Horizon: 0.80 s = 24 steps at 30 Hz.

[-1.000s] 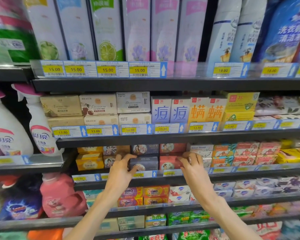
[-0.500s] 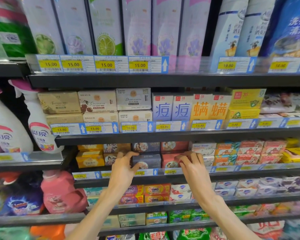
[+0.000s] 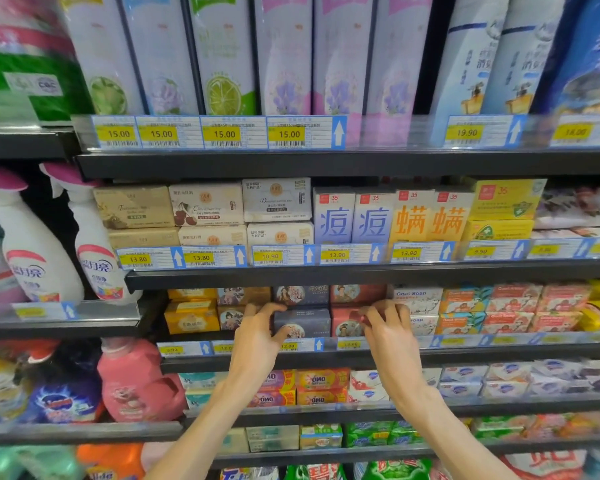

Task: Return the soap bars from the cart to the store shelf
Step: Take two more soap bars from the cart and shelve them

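Observation:
Boxed soap bars stand two high on the third shelf. My left hand reaches over the price rail and grips the left end of a dark blue soap box in the lower row, fingers on its top and thumb on its front. My right hand curls its fingertips on the right edge of the red soap box beside it. Matching dark blue and red boxes lie stacked on top of both. The cart is out of view.
Yellow soap boxes sit to the left, Goat Soap boxes and orange and pink boxes to the right. The shelf above hangs low over the soaps. Spray bottles and a pink detergent jug fill the left bay.
Both hands stay at the same two boxes. Their fingers have curled tighter onto the box edges, and the view has shifted slightly.

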Motion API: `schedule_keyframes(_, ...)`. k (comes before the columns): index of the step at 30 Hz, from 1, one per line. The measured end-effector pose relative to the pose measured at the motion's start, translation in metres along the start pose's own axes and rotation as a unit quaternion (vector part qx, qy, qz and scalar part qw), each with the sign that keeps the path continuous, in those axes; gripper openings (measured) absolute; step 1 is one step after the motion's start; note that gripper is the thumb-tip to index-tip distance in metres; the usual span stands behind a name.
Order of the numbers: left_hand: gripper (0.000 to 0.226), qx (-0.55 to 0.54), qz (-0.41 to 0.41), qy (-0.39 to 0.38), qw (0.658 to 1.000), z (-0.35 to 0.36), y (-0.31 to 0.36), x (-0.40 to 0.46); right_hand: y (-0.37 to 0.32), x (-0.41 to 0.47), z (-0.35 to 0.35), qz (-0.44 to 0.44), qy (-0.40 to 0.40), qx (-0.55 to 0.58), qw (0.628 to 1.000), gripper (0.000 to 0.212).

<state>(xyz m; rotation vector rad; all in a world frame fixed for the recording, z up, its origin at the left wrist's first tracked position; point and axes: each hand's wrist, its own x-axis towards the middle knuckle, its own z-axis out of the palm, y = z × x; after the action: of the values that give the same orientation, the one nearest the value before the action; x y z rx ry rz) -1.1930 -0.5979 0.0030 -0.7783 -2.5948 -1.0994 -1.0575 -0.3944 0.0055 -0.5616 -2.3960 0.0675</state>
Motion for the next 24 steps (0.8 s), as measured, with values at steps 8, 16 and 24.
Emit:
schedule_keyframes(8, 0.036, -0.002, -0.005, -0.006, 1.0, 0.001, 0.001, -0.001, 0.003, -0.001, 0.003, 0.004, -0.024, 0.0, 1.0, 0.029)
schedule_keyframes(16, 0.043, 0.07, 0.062, 0.009, 0.996, -0.011, 0.005, -0.017, 0.0, -0.013, -0.015, -0.058, -0.013, 0.055, 0.997, 0.024)
schedule_keyframes(24, 0.041, 0.149, 0.069, 0.02, 0.986, -0.052, -0.01, -0.106, -0.036, -0.029, -0.024, -0.226, -0.137, 0.078, 0.961, 0.029)
